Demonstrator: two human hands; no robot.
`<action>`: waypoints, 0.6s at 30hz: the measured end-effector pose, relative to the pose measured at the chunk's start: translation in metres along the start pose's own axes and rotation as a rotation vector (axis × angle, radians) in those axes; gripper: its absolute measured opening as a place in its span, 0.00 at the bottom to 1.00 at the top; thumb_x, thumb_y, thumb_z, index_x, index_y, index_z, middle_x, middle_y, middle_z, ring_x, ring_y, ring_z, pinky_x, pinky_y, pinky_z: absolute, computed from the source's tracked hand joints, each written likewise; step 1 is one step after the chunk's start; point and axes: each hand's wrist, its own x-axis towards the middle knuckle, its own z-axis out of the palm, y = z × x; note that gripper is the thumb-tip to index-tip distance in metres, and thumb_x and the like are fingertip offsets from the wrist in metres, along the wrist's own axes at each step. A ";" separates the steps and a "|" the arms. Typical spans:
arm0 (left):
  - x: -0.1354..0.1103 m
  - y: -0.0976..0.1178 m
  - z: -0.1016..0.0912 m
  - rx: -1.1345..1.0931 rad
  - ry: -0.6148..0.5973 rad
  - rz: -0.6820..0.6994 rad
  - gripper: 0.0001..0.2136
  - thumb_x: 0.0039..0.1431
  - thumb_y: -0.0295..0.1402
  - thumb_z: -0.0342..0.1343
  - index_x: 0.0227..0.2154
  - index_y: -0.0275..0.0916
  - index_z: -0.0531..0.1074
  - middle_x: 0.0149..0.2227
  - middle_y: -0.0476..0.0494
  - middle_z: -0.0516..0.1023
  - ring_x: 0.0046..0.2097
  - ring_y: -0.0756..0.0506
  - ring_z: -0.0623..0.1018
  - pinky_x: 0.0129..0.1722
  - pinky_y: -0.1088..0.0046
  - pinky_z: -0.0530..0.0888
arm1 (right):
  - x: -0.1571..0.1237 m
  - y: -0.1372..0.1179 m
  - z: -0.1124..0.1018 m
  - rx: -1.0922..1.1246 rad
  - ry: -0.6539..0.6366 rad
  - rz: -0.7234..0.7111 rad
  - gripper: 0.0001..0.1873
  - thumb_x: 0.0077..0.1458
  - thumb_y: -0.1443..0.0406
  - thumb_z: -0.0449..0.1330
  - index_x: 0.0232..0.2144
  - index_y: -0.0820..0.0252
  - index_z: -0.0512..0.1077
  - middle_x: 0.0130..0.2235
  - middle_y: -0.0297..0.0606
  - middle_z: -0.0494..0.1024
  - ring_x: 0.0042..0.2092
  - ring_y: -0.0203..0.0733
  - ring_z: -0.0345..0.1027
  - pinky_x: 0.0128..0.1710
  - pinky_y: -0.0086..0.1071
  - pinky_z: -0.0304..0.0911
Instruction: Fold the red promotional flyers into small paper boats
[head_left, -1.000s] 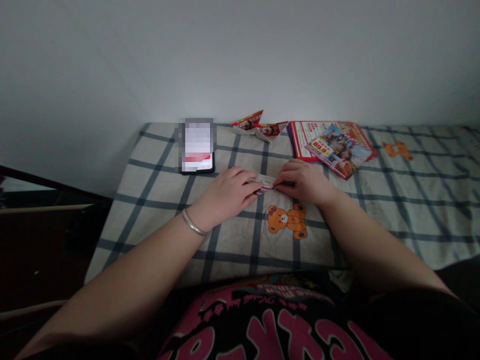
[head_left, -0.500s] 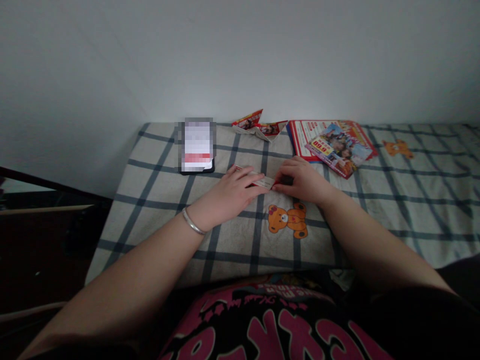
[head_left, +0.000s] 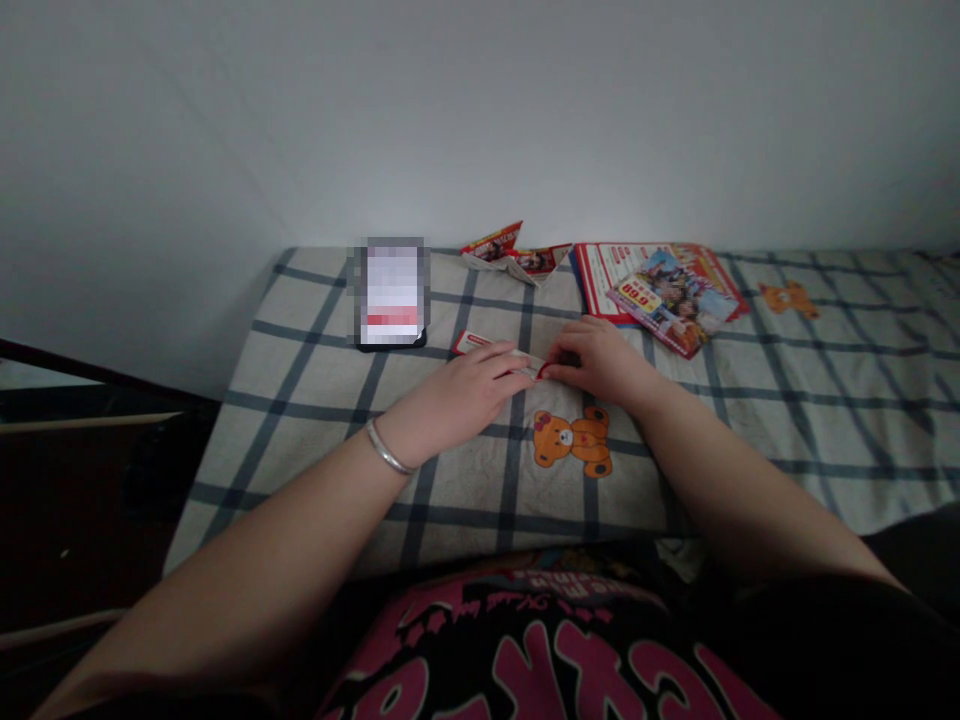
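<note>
Left hand: I see it flat, fingers pressing on the folded paper.
Right hand: pinches its right end.
Far left: phone.

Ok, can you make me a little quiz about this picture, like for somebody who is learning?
1. True or false: the left hand and the right hand both touch the paper strip.
2. Where does the phone lie, seen from the flyers? A: to their left. B: to their right. C: on top of them.
3. What is printed on the checked cloth just in front of the hands, on the person's side?

Key
1. True.
2. A.
3. An orange bear.
</note>
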 end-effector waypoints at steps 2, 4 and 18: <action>0.000 -0.001 0.001 -0.003 0.000 0.007 0.17 0.66 0.22 0.49 0.55 0.37 0.71 0.60 0.40 0.73 0.66 0.42 0.65 0.65 0.57 0.66 | 0.000 0.001 0.000 0.003 -0.008 0.004 0.09 0.55 0.60 0.67 0.29 0.58 0.76 0.30 0.37 0.75 0.35 0.43 0.64 0.38 0.36 0.55; -0.001 -0.001 0.001 -0.004 0.001 0.009 0.17 0.65 0.22 0.50 0.56 0.37 0.71 0.60 0.40 0.73 0.66 0.42 0.65 0.65 0.57 0.65 | 0.001 0.001 0.000 0.003 -0.014 0.004 0.08 0.55 0.60 0.67 0.29 0.58 0.76 0.30 0.37 0.75 0.35 0.43 0.64 0.38 0.35 0.54; -0.003 -0.003 0.002 0.071 -0.008 0.018 0.19 0.65 0.25 0.52 0.58 0.40 0.70 0.63 0.44 0.69 0.64 0.39 0.64 0.63 0.54 0.64 | -0.003 -0.003 0.001 -0.110 0.095 -0.139 0.05 0.62 0.62 0.58 0.37 0.57 0.71 0.47 0.47 0.76 0.52 0.53 0.65 0.54 0.49 0.63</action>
